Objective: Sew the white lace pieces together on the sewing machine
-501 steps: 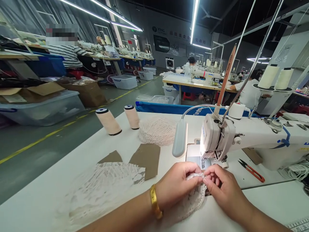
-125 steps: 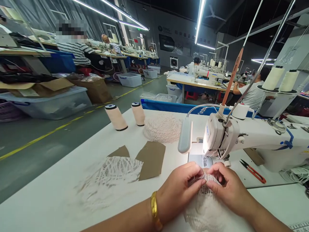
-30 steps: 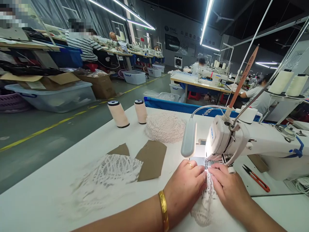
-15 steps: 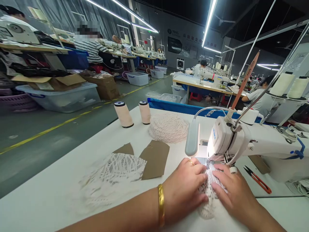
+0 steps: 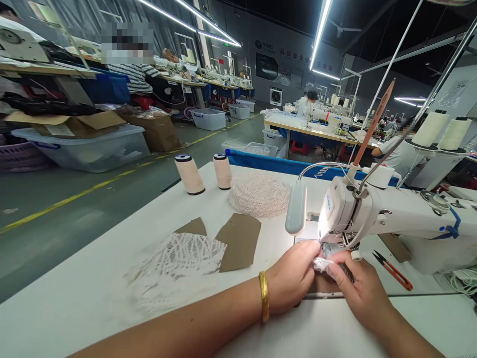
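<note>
A bunched piece of white lace fabric (image 5: 322, 264) is gripped between my two hands, just in front of the sewing machine (image 5: 339, 209). My left hand (image 5: 292, 273), with a gold bangle at its wrist, has its fingers closed on the lace's left side near the needle area. On the other side, my right hand (image 5: 357, 283) pinches the lace between thumb and fingers. The needle and presser foot are partly hidden by the machine head and my fingers. A small lamp (image 5: 296, 209) lights the spot from the left.
More white lace (image 5: 175, 271) lies at left beside brown card pieces (image 5: 240, 243). Behind are a lace pile (image 5: 259, 195) and two thread cones (image 5: 190, 175). Orange-handled thread snips (image 5: 393, 271) lie right of my right hand. Co-workers sit at machines farther off.
My hands lay spread over the lace under the machine; now both have closed on it and gathered it into a small bunch. The view has shifted slightly.
</note>
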`<action>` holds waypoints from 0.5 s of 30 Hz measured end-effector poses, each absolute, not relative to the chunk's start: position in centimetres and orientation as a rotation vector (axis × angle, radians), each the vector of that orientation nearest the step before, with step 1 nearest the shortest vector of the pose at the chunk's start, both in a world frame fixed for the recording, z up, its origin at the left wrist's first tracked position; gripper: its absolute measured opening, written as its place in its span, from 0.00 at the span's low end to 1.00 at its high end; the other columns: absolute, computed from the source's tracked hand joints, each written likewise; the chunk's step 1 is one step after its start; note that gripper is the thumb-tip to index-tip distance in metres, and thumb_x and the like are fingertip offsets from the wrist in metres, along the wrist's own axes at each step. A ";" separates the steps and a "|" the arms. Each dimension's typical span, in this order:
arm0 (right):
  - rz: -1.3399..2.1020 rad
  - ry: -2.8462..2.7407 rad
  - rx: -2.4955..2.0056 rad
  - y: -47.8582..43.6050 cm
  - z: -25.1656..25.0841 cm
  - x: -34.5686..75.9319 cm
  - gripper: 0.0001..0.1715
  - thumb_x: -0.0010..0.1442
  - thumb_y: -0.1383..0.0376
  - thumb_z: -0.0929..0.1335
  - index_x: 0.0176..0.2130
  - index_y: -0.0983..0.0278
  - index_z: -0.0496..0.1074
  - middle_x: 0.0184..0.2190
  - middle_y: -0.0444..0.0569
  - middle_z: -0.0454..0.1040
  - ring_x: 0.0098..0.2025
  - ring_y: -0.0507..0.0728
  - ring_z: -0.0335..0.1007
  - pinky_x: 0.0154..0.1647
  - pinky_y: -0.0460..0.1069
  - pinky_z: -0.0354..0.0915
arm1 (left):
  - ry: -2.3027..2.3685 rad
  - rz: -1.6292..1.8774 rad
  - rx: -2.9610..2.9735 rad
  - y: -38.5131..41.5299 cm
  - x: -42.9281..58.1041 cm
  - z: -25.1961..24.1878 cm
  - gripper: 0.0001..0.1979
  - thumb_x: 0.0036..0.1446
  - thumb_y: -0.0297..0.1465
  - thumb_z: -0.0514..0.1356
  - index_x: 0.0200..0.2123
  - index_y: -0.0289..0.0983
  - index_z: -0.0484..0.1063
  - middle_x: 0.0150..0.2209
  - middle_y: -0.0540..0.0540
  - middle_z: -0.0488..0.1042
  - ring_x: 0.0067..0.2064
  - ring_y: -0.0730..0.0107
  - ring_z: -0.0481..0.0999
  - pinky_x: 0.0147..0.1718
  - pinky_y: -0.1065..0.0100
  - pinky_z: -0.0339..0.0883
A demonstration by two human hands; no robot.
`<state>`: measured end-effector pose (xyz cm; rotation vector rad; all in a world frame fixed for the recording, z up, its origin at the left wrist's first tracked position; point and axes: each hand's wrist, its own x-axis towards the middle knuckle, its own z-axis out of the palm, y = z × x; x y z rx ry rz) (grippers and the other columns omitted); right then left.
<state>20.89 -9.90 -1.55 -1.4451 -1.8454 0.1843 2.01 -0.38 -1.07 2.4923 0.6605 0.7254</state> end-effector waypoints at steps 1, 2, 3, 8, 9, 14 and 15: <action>0.191 -1.790 -1.461 -9.8 -1.7 20.8 0.11 0.76 0.60 0.62 0.42 0.58 0.73 0.36 0.44 0.80 0.38 0.57 0.77 0.39 0.48 0.68 | 0.673 0.712 2.471 -0.2 2.2 -0.9 0.09 0.55 0.20 0.52 0.34 0.40 0.63 0.33 0.49 0.71 0.34 0.66 0.70 0.35 0.68 0.65; 0.200 -1.748 -1.471 -9.7 -1.8 20.7 0.12 0.75 0.59 0.63 0.42 0.58 0.73 0.36 0.44 0.80 0.37 0.57 0.77 0.39 0.48 0.68 | 0.689 0.691 2.460 -0.1 2.3 -0.8 0.08 0.53 0.21 0.53 0.34 0.40 0.63 0.34 0.49 0.71 0.35 0.65 0.70 0.35 0.67 0.65; 0.206 -1.719 -1.473 -9.7 -1.8 20.7 0.13 0.75 0.57 0.63 0.41 0.58 0.74 0.35 0.45 0.80 0.37 0.57 0.77 0.39 0.48 0.69 | 0.708 0.663 2.451 0.0 2.3 -0.7 0.08 0.52 0.21 0.53 0.33 0.39 0.64 0.34 0.48 0.71 0.36 0.64 0.70 0.36 0.66 0.65; 0.160 -1.676 -1.425 -9.7 -1.5 20.4 0.16 0.75 0.56 0.62 0.40 0.59 0.74 0.31 0.45 0.78 0.32 0.56 0.75 0.35 0.48 0.69 | 0.713 0.573 2.377 0.5 2.4 -0.5 0.07 0.51 0.21 0.55 0.25 0.38 0.64 0.33 0.48 0.69 0.36 0.65 0.71 0.36 0.68 0.67; 0.148 -1.675 -1.414 -9.7 -1.4 20.3 0.16 0.75 0.56 0.63 0.39 0.59 0.74 0.30 0.44 0.78 0.31 0.55 0.75 0.34 0.47 0.68 | 0.697 0.569 2.368 0.5 2.4 -0.4 0.07 0.51 0.21 0.55 0.25 0.37 0.65 0.33 0.48 0.69 0.36 0.66 0.72 0.37 0.69 0.67; 0.133 -1.645 -1.373 -9.8 -0.9 20.2 0.16 0.75 0.57 0.63 0.37 0.59 0.73 0.27 0.41 0.76 0.28 0.53 0.72 0.32 0.45 0.68 | 0.642 0.567 2.280 0.3 2.4 0.0 0.07 0.53 0.23 0.59 0.25 0.37 0.70 0.34 0.49 0.71 0.38 0.67 0.74 0.40 0.71 0.69; 0.139 -1.644 -1.370 -9.7 -0.9 20.2 0.16 0.75 0.57 0.63 0.37 0.59 0.73 0.27 0.41 0.75 0.28 0.53 0.72 0.32 0.45 0.67 | 0.642 0.566 2.237 0.2 2.4 0.1 0.06 0.53 0.24 0.61 0.25 0.37 0.71 0.35 0.49 0.71 0.39 0.67 0.74 0.40 0.71 0.70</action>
